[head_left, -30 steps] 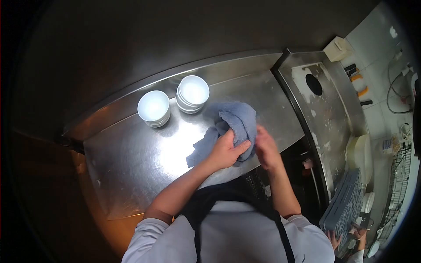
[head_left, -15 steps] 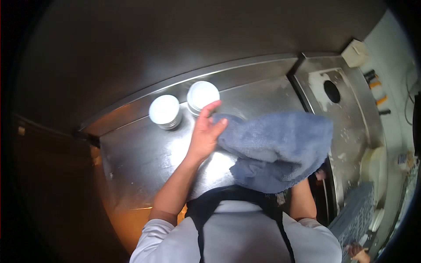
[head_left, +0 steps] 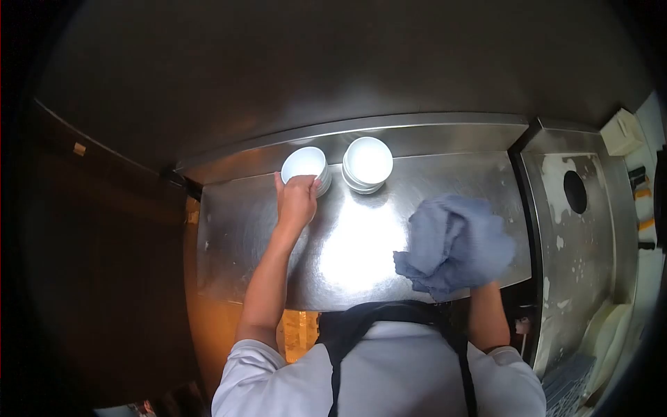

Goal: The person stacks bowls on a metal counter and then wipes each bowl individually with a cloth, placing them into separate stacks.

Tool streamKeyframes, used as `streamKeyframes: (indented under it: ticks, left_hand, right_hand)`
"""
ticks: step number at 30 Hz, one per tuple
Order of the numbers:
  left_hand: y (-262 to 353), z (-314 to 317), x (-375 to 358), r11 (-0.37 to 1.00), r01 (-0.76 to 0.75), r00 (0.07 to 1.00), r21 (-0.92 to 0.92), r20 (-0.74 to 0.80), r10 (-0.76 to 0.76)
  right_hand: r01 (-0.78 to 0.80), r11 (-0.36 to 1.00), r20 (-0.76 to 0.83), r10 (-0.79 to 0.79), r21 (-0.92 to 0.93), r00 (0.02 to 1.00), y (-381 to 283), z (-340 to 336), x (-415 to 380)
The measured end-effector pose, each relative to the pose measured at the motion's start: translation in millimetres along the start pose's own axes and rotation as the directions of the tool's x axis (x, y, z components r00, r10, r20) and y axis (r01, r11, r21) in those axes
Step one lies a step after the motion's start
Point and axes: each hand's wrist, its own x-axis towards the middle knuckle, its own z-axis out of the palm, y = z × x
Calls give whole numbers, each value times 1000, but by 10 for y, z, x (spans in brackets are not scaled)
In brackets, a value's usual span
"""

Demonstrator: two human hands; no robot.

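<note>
Two short stacks of white bowls stand side by side on the steel counter. At the left stack (head_left: 303, 161), my left hand (head_left: 297, 198) has its fingers bent over the near rim of the top bowl, thumb on the left side. The right stack (head_left: 369, 161) stands a little apart, untouched. A bunched blue-grey cloth (head_left: 455, 243) is held up over the right part of the counter by my right hand, which it covers; only the forearm (head_left: 488, 316) shows below it.
The steel counter (head_left: 243, 236) has a raised back edge (head_left: 445, 125). Right of a dark gap lies another steel surface with a dark round hole (head_left: 574, 192). Knives with dark and orange handles (head_left: 645, 208) hang on the right wall near a whitish box (head_left: 622, 132).
My left hand has left the cloth and gone to the left bowl stack. The cloth, spread out before, is now bunched at my right hand. The view has shifted.
</note>
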Motion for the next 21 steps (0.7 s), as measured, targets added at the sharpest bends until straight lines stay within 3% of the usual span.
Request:
streamKeyframes:
  ticks: [3,4,7,8,10,12,13,14,17,18,19,20,21]
  left_hand:
    - [-83,-27,85,972,96,990,-213,-77,-115]
    - [-29,-67,73,977,61,977,-203,-190,-100]
    - [214,-231,-65,928,124,894,-351,-366,-258]
    - [387,-319,-169,928,116,898,-353,-361,-250]
    - [749,-210,-452,923,157,913,-351,-305,-272]
    - [1107,167,-804,960,8,983,-279,-174,-59]
    - [1267,393,-1033,938,143,989,-317,6,-149]
    - [1218,612,-1252,888,112,993,-445,15,-118]
    - [1410,457,-1228,780,273,962,-563,155,-224]
    - [1429,331,-1181,649,452,891,-612,344,-297]
    - [1459,309,-1123,317,569,796,-759,410,-445]
    - [1455,293,-1024,-51,562,680,-825,497,-539]
    - [1429,286,-940,-403,442,563,-802,597,-571]
  right_hand:
    - [-20,986,28,25,-166,999,278,-13,29]
    - [-8,971,42,19,-241,999,361,-15,35]
    - [101,841,134,-34,-532,990,601,13,10]
    - [174,775,207,-57,-608,977,656,34,-21]
    - [350,641,374,-104,-683,922,777,101,-88]
    - [479,545,492,-134,-689,860,912,168,-136]
    - [521,502,530,-139,-690,836,989,188,-118]
    - [568,448,565,-156,-691,811,1110,224,-127]
    - [602,319,610,-84,-732,788,1213,15,22]
    - [573,344,601,-29,-744,799,1206,-88,68]
    - [536,382,590,32,-753,807,1190,-139,122]
    - [295,721,435,10,-627,901,1214,-69,45]
    - [98,945,264,-13,-312,964,1220,17,-27]
